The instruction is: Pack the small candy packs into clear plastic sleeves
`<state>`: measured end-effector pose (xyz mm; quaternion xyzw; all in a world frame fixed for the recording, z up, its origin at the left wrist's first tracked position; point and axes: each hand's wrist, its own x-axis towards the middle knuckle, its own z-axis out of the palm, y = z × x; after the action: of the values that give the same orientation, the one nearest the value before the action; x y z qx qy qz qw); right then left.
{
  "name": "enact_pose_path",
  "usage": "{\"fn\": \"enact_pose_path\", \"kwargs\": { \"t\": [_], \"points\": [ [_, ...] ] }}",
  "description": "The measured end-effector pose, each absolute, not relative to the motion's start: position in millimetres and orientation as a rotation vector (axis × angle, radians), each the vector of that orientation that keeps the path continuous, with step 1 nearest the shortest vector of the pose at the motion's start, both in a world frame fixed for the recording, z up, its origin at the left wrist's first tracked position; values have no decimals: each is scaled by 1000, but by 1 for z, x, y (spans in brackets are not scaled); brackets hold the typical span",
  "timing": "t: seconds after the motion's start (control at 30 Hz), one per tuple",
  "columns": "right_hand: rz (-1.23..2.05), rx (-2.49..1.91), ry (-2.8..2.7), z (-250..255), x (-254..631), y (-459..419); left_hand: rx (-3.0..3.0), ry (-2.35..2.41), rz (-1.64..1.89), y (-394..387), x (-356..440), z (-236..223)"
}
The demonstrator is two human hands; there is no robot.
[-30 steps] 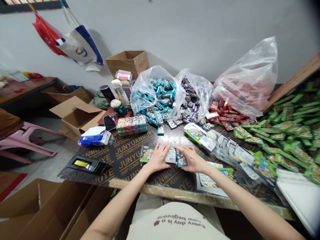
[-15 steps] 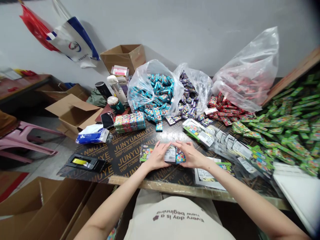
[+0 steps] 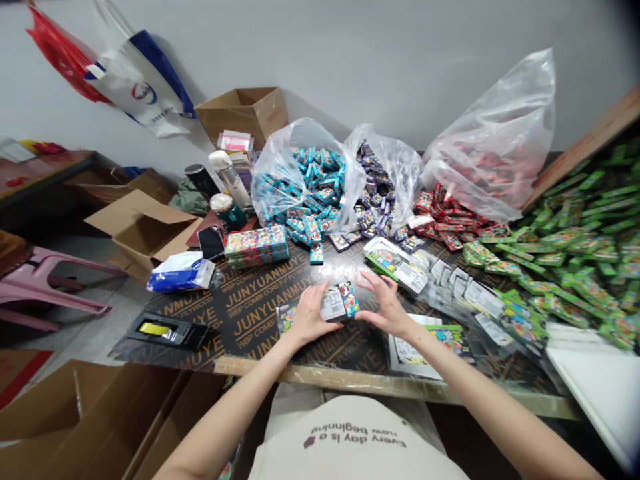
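Note:
My left hand [image 3: 311,313] is closed around a small printed packet [image 3: 334,301] with a pale label and a colourful right end. A green printed piece sticks out to the left of that hand, mostly covered by it. Just right of the packet, my right hand [image 3: 383,303] is apart from it, fingers spread and holding nothing. Behind my right hand lies a stack of green and white printed cards [image 3: 397,263]. More printed cards [image 3: 425,347] lie beneath my right forearm, near the table's front edge.
Open plastic bags hold blue boxes [image 3: 320,177] and purple boxes [image 3: 375,180]. Red boxes [image 3: 450,217] and green boxes [image 3: 565,260] are heaped rightward. Left are a stack of boxes [image 3: 257,247], a tissue pack [image 3: 181,272], a black tray [image 3: 167,330] and a cardboard carton [image 3: 150,227].
My right hand has let go of the packet's right end and opened beside it. The packet, in my left hand, is now tilted, its right end farther from me.

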<state>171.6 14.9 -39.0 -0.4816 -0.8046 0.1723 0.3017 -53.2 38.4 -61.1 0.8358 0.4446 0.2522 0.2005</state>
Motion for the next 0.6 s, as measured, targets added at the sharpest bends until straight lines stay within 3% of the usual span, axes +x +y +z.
{"fn": "enact_pose_path", "kwargs": {
  "t": [0.17,0.27,0.4,0.5,0.6],
  "points": [
    [510,-1296,-2104,-45,165,13,2326,1291,723,43,-43,-65],
    [370,-1472,-1924,-40,190,49,2350,1315,668,45,-39,-66],
    [20,-1873,-1716,-37,253,116,2509,1244,349,44,-35,-60],
    [73,-2158,-1539,-43,298,150,2661,1099,51,43,-31,-52],
    [145,-2091,-1602,-50,320,158,2739,1000,-95,46,-23,-46]
  ]
}}
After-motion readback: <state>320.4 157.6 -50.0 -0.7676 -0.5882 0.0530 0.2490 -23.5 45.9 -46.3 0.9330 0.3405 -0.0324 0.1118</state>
